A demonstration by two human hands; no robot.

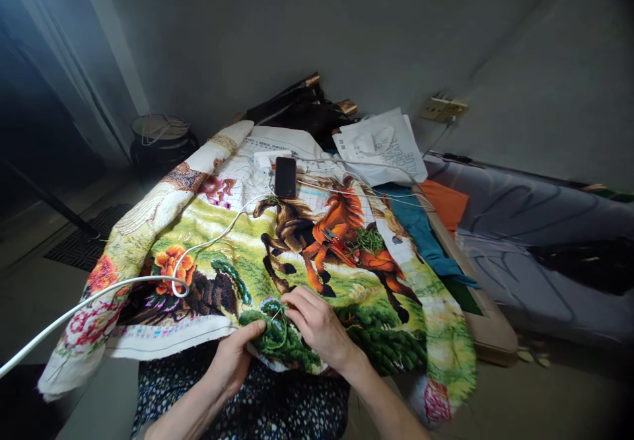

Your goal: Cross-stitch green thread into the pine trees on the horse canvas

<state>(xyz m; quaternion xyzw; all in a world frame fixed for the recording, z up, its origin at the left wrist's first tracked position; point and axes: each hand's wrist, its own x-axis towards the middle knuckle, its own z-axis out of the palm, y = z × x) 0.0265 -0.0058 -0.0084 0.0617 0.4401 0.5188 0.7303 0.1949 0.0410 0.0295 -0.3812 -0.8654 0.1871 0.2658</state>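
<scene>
Below the phone [285,177], my left grip [234,353] is pinching cloth [297,265], my right grip [321,324] seemingly a needle [276,314], looping thread [283,337] risking tangles.

Cloth [297,280]: horse-patterned, spread out, sides rolled. Needle [276,314]: slanted, at cloth's near edge. Green thread [284,335]: looped, same edge.

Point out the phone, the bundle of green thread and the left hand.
Phone [285,177]: head view, middle of its dark screen.
Bundle of green thread [370,241]: head view, middle of the tangle.
Left hand [232,357]: head view, back of the hand.
</scene>
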